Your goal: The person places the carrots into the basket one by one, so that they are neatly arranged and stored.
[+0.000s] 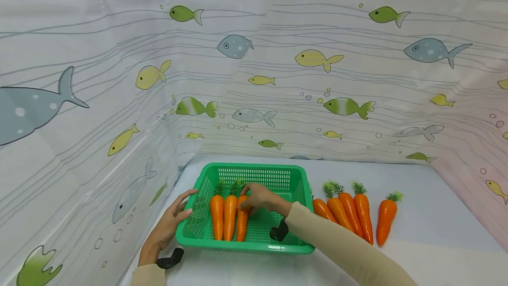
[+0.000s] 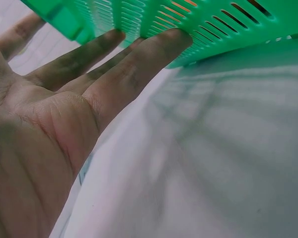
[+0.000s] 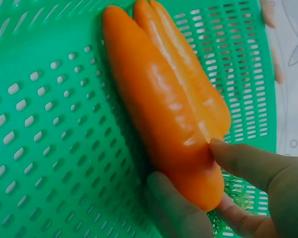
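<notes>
Carrot [image 3: 161,109] between right fingers [image 3: 181,203], inside basket [image 1: 242,246]

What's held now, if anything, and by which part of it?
A carrot, in the right grip, by its thick end. The left grip only touches the outside of the basket.

Three o'clock from the green plastic basket [image 1: 238,247], we partly lose a tapered orange carrot [image 1: 323,209] behind a beige sleeve [image 1: 345,246].
</notes>
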Tool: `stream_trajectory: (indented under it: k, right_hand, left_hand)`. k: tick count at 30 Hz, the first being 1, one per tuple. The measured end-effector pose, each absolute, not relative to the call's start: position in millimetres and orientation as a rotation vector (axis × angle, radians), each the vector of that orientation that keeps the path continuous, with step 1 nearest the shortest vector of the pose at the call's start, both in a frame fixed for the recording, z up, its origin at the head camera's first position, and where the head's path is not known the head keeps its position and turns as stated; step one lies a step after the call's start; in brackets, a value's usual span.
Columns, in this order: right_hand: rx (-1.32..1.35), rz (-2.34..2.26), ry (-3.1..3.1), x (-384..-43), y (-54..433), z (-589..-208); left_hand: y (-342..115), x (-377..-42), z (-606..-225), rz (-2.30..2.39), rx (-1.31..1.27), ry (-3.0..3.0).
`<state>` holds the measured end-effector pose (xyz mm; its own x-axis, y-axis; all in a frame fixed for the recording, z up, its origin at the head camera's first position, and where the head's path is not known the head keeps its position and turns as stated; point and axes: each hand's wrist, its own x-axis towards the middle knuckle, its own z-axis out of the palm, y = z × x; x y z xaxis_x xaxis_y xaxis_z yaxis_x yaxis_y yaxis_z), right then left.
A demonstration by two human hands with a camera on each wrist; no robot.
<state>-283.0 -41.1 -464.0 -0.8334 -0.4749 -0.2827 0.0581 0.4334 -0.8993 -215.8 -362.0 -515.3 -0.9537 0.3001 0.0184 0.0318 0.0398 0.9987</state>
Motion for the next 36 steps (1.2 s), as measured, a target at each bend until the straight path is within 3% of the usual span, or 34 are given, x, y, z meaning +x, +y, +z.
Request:
stream_trajectory:
  k: [12,23,36]
  right_hand:
    - [-0.509,-1.321,2.290,-288,-13,-437]
    - [-0.664,-1.503,2.306,-300,58,-403]
    - [-0.581,-1.581,2.508,-284,159,-403]
  left_hand:
    - [-360,-217,-516,2.034,0.366,2.058]
    - [-361,-216,-514,2.039,0.328,2.088]
    - [-359,-216,-512,2.039,0.275,2.088]
